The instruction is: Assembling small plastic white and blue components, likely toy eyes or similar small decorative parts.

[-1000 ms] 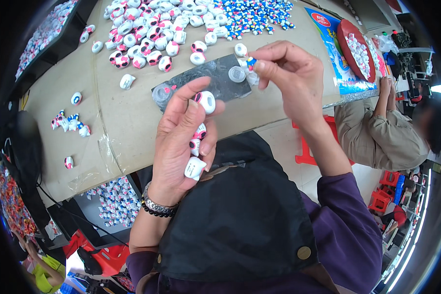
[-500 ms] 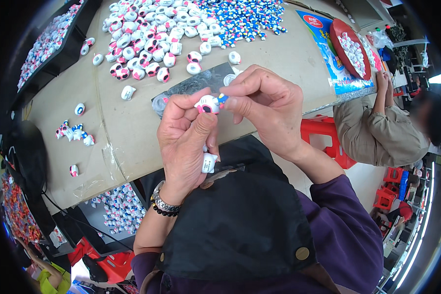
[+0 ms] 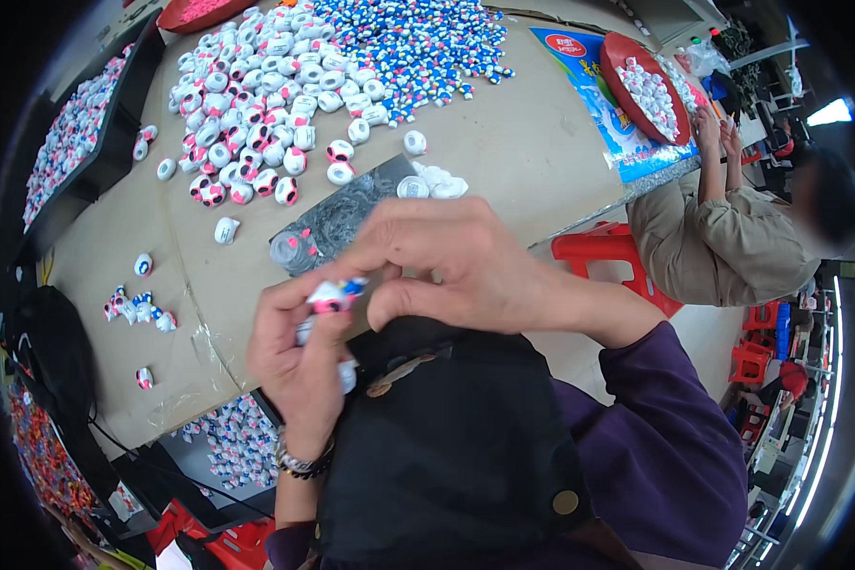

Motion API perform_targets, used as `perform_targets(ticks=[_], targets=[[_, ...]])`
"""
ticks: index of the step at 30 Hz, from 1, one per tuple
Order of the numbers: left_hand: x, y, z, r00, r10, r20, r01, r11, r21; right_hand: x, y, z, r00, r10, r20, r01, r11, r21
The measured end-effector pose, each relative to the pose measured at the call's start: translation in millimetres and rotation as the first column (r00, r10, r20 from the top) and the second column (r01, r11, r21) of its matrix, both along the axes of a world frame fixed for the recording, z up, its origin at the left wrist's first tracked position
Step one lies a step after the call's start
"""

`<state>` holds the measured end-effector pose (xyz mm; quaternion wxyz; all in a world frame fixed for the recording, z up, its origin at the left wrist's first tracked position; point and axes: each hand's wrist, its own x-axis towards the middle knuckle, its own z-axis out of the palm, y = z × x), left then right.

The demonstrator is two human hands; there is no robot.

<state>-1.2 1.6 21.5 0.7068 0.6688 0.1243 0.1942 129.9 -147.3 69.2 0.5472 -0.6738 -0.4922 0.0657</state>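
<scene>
My left hand (image 3: pixel 299 366) is closed around a small toy figure (image 3: pixel 332 298) with a white-and-pink head and a blue body, slightly blurred. One more white toy head (image 3: pixel 348 377) shows lower in the same palm. My right hand (image 3: pixel 465 261) hovers just right of the figure, thumb and forefinger apart, with nothing visible between them. Beyond the hands lies a dark grey mat (image 3: pixel 347 211). On it are a clear round dish (image 3: pixel 293 249) with pink bits and a second small dish (image 3: pixel 413 187) beside some white pieces (image 3: pixel 444 182).
White toy heads (image 3: pixel 256 104) and blue bodies (image 3: pixel 418 47) are heaped at the back. Joined figures (image 3: pixel 141 309) lie at left. Black bins (image 3: pixel 95 142) flank the table; a red tray (image 3: pixel 627 104) rests on a blue sheet. A co-worker (image 3: pixel 731 218) sits right, near a red stool (image 3: pixel 603 256).
Both hands have come down toward my body, and the figure with them. My right fingers have parted from the blue body, which stays with the head in my left hand. The view has shifted slightly.
</scene>
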Motion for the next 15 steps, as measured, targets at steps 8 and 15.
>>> perform_targets(ticks=[8,15], targets=[[-25.1,98.3,-11.5,0.922,0.372,-0.111,-0.28,0.835,0.474,156.0,-47.5,-54.9,0.653,-0.533,0.537,0.74,0.601,-0.303],[-34.5,111.4,-8.0,0.759,0.597,-0.258,-0.233,0.62,0.749,142.8,-45.1,-66.9,0.657,-0.496,0.568,0.719,0.638,-0.275]])
